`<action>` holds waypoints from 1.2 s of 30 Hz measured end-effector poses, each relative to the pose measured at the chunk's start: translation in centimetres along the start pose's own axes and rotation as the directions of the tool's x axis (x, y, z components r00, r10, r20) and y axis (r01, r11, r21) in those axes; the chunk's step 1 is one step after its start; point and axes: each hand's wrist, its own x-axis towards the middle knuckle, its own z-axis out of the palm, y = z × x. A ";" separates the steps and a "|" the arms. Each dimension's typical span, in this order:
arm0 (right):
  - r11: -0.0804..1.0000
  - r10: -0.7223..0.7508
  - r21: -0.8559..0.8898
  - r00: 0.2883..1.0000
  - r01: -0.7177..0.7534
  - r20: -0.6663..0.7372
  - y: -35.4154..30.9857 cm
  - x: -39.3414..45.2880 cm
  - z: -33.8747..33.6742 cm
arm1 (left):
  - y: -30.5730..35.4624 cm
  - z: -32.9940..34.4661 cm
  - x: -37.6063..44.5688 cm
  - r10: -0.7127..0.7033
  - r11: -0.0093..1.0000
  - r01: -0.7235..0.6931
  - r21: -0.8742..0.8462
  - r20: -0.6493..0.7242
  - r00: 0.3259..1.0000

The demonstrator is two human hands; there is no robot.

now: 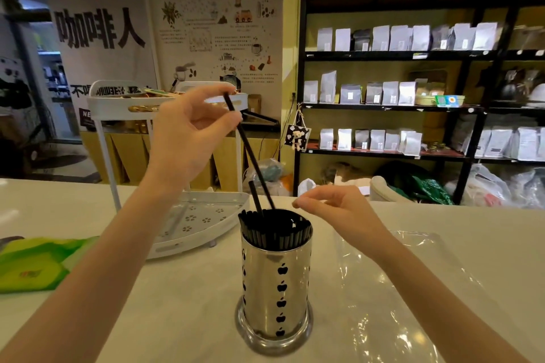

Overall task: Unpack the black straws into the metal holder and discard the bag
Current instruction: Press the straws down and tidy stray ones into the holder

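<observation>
A shiny metal holder (pixel 274 289) with apple-shaped cut-outs stands on the white counter in front of me, packed with black straws (pixel 274 228). My left hand (pixel 188 132) is raised above and to the left of it, pinching one black straw (pixel 250 153) near its top; the straw slants down with its lower end inside the holder. A second straw (pixel 256 197) sticks up higher than the rest. My right hand (pixel 339 209) hovers just right of the holder's rim, fingers loosely curled, holding nothing. The clear plastic bag (pixel 398 289) lies flat on the counter to the right.
A white two-tier rack (pixel 194 227) stands behind the holder to the left. A green packet (pixel 38 262) lies at the counter's left edge. Black shelves (pixel 413 106) with pouches fill the background on the right.
</observation>
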 end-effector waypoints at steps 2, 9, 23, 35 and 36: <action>0.998 -0.070 0.008 0.998 0.070 -0.001 -0.9 0.1 0.1 | -0.4 0.2 -0.5 0.052 0.992 -0.063 0.109 0.104 0.993; 0.939 -0.342 -0.004 0.935 0.344 0.096 -5.4 -1.0 1.9 | -2.8 1.7 -3.5 0.032 0.970 -0.113 0.215 0.348 0.937; 0.897 -0.430 -0.104 0.903 0.428 0.012 -5.2 -0.7 2.4 | -6.2 1.8 -8.3 -0.144 0.988 0.152 -0.006 0.295 0.945; 0.799 -0.503 0.105 0.755 0.591 -0.421 -12.5 1.7 -5.9 | -2.2 2.2 -7.3 -0.039 0.999 0.019 0.048 0.440 0.897; 0.792 -0.477 0.131 0.738 0.596 -0.477 -12.4 1.8 -6.3 | -1.9 2.4 -7.3 -0.032 0.999 0.017 0.041 0.431 0.902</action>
